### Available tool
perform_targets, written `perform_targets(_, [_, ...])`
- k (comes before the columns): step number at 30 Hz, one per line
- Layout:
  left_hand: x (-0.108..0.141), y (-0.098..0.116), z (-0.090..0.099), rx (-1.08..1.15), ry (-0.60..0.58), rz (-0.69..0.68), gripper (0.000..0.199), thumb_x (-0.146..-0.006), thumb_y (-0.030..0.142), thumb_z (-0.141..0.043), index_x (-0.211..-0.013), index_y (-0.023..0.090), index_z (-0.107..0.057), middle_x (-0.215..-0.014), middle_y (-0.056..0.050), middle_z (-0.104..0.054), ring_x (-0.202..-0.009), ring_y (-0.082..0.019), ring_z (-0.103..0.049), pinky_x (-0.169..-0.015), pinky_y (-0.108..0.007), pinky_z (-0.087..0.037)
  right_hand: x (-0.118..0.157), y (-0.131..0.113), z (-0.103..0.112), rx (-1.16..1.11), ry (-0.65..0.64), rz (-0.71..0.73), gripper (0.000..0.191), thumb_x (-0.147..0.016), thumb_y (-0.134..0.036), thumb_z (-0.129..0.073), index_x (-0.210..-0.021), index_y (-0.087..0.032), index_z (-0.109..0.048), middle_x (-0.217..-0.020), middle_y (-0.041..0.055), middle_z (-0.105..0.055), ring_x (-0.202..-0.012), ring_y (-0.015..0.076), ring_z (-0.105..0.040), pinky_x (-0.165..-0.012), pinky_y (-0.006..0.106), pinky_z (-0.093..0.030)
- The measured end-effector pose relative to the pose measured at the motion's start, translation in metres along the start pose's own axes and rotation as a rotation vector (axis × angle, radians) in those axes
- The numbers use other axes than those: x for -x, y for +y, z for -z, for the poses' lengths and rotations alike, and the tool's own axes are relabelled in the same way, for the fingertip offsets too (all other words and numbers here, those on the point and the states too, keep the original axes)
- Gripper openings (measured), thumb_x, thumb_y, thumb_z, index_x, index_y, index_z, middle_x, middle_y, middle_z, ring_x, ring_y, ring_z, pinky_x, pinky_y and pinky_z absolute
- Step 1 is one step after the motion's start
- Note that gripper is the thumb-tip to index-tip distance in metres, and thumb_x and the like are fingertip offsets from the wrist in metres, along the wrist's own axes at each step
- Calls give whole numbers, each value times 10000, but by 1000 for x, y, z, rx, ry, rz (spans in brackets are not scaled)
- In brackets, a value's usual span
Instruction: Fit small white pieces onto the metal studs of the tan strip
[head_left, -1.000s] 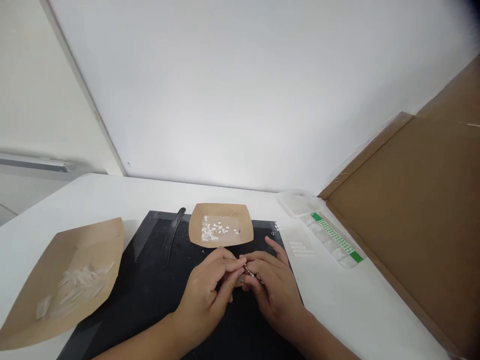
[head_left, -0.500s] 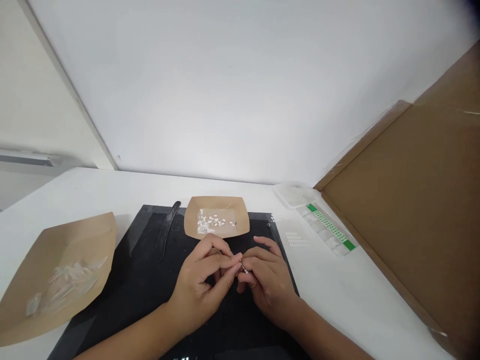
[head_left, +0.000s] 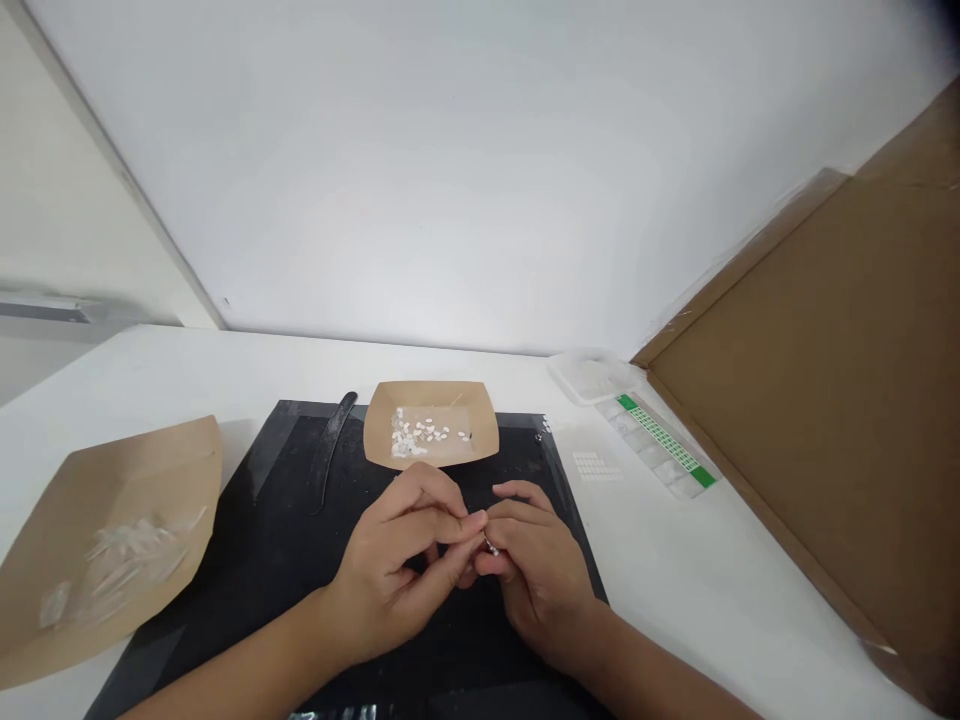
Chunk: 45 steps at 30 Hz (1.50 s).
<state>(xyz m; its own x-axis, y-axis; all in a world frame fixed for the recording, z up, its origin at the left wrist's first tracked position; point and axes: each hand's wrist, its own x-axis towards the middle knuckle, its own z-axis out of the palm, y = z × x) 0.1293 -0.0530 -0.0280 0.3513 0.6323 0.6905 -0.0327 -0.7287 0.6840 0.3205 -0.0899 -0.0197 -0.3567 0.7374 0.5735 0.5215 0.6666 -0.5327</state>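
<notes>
My left hand (head_left: 409, 565) and my right hand (head_left: 544, 570) meet above the black mat (head_left: 277, 540), fingertips touching. Between them is a small shiny piece with white bits (head_left: 490, 546), gripped by the right thumb and index finger. The left thumb and index finger pinch together at its left end; what lies between those tips is hidden. Just beyond the hands, a small brown paper tray (head_left: 431, 393) holds many white oval pieces (head_left: 409, 436).
At the left stands a larger paper tray (head_left: 142, 445) with clear plastic pieces. A black curved file (head_left: 330, 455) lies on the mat. On the right are a clear plastic container (head_left: 589, 375), a green-striped clear case (head_left: 664, 440), white stickers (head_left: 594, 467) and a cardboard panel (head_left: 817, 400).
The view has shifted slightly. The small shiny piece between my fingertips has turned a little and shows more of its white bits; both hands stay together.
</notes>
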Motion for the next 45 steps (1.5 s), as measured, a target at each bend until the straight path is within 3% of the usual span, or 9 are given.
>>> perform_targets(4, [1, -1, 1, 44, -25, 46, 212, -971, 8, -662, -1066, 173, -756, -1074, -51, -565, -687, -64, -687, -518, -149, -588, 1, -2, -3, -81, 4, -15, 544, -1186, -449, -288, -815, -225, -618, -706, -12, -752, -695, 153, -676, -888, 342, -512])
perform_targets(8, [5, -4, 0, 215, -51, 246, 213, -994, 77, -675, -1126, 208, -779, -1149, -47, -534, -573, -9, -666, -465, -117, -589, 3, -3, 0, -15, 3, -35, 589, -1180, -506, -252, -771, -231, -574, -574, -24, -659, -552, 151, -580, -631, 300, -428])
perform_targets(12, [7, -7, 1, 376, -53, 409, 146, -989, 174, -725, -1096, 224, -811, -1177, -58, -533, -624, -60, -736, -436, -110, -587, 4, -4, 6, -25, -85, -102, 564, -1190, -486, -213, -879, -232, -609, -521, -52, -592, -509, 150, -560, -621, 287, -413])
perform_targets(17, [5, -7, 3, 497, -81, 471, 163, -986, 234, -746, -1128, 237, -826, -1108, -45, -538, -592, -59, -721, -404, -101, -559, 7, -4, 10, -157, -118, -203, 454, -1189, -415, -256, -880, -240, -540, -503, -74, -559, -467, 138, -553, -603, 266, -432])
perform_targets(25, [3, -10, 0, 606, -86, 572, 179, -987, 283, -748, -1125, 204, -831, -982, -37, -589, -535, -65, -694, -366, -97, -520, 4, -5, 12, -89, -56, -180, 420, -1171, -345, -300, -817, -236, -497, -634, -32, -556, -576, 144, -534, -601, 277, -406])
perform_targets(35, [-1, -13, 10, 544, -149, 545, 153, -952, 200, -750, -1071, 177, -843, -916, -51, -651, -526, -86, -695, -360, -122, -511, 0, 4, 14, 67, -78, -6, 358, -1163, -303, -318, -932, -217, -578, -713, -9, -613, -621, 163, -518, -610, 297, -403])
perform_targets(40, [-7, -15, 11, 402, -104, 347, 191, -801, 37, -776, -917, 165, -858, -813, -47, -701, -578, -96, -664, -465, -174, -527, 0, -1, 17, 117, -143, 24, 229, -1113, -188, -406, -964, -207, -578, -749, -6, -638, -625, 163, -516, -634, 301, -392])
perform_targets(45, [-11, -15, 13, 349, -120, 306, 169, -791, 47, -784, -891, 163, -856, -801, -62, -738, -575, -102, -648, -462, -186, -503, -2, -3, 18, 123, -174, 11, 210, -1092, -155, -431, -961, -207, -587, -715, -13, -619, -613, 167, -509, -627, 300, -380])
